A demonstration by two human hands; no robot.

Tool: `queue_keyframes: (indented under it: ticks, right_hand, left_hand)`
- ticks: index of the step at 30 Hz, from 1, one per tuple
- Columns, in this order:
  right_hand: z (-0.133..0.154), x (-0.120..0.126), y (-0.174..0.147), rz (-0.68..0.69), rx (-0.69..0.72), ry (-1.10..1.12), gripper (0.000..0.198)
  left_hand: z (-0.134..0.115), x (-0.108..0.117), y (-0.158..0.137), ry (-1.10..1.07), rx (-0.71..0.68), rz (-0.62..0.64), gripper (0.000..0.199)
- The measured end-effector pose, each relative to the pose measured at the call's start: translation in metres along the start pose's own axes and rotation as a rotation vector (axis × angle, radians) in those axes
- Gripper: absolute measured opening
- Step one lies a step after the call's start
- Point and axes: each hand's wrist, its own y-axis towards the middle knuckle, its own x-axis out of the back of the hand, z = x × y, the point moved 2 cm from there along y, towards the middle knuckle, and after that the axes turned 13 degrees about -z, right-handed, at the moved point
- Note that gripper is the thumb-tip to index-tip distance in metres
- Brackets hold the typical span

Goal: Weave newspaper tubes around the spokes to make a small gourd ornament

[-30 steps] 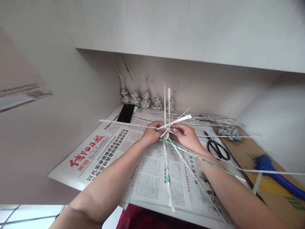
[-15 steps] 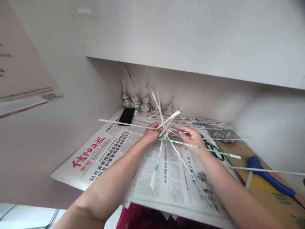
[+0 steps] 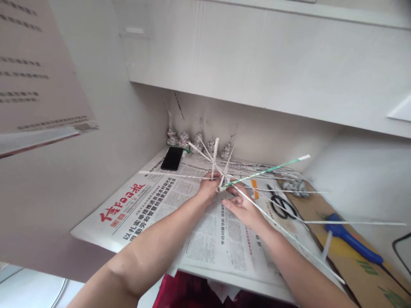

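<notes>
Several rolled newspaper tubes cross in a star-shaped bundle [image 3: 224,182] above the newspaper. My left hand [image 3: 209,187] is closed around the left side of the crossing, with tube ends poking up past its fingers. One green-tinted tube [image 3: 266,172] slants up to the right from the centre. My right hand [image 3: 244,207] is just below and right of the crossing, fingers apart and partly behind the tubes. A long white tube [image 3: 285,232] passes over it toward the lower right. Whether its fingertips touch the bundle is hard to see.
Newspaper sheets [image 3: 150,205] cover the table. A black phone [image 3: 172,158] and several woven paper gourd shapes [image 3: 197,143] are at the back. Loose tubes [image 3: 253,166] lie behind the hands. To the right are scissors [image 3: 282,205], a crumpled grey lump [image 3: 294,187] and a blue glue gun [image 3: 353,241] on cardboard.
The star of tubes has turned; the green-tinted tube has swung from pointing down-right to up-right. My right hand has moved down and left, uncovering the scissors and an orange piece. The view shifted slightly.
</notes>
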Motion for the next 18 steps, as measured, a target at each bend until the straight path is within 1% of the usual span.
queue_keyframes:
  ticks: [3, 4, 6, 9, 12, 14, 18]
  right_hand:
    - [0.001, -0.024, 0.001, -0.078, -0.208, 0.278, 0.049]
    - [0.004, -0.029, 0.002, -0.084, -0.264, 0.352, 0.046]
    - [0.009, -0.032, 0.004, -0.094, -0.319, 0.455, 0.041]
    - [0.011, -0.029, 0.009, -0.140, -0.349, 0.505, 0.035]
    - [0.004, -0.027, 0.011, -0.207, -0.436, 0.540, 0.031]
    - [-0.002, -0.028, 0.013, -0.244, -0.479, 0.555, 0.032]
    - [-0.010, -0.030, 0.015, -0.351, -0.486, 0.587, 0.037]
  left_hand:
    - [-0.001, 0.000, -0.009, -0.022, 0.047, -0.065, 0.012]
    - [-0.002, 0.000, -0.010, -0.015, 0.035, -0.070, 0.010]
    - [-0.003, 0.000, -0.013, 0.010, -0.013, -0.068, 0.007]
    - [-0.002, -0.002, -0.013, 0.054, -0.068, -0.033, 0.008]
    - [0.002, -0.003, -0.012, 0.074, -0.054, 0.001, 0.012]
    - [0.004, -0.004, -0.013, 0.080, -0.052, 0.026, 0.013]
    - [0.007, -0.006, -0.018, 0.098, -0.069, 0.086, 0.014]
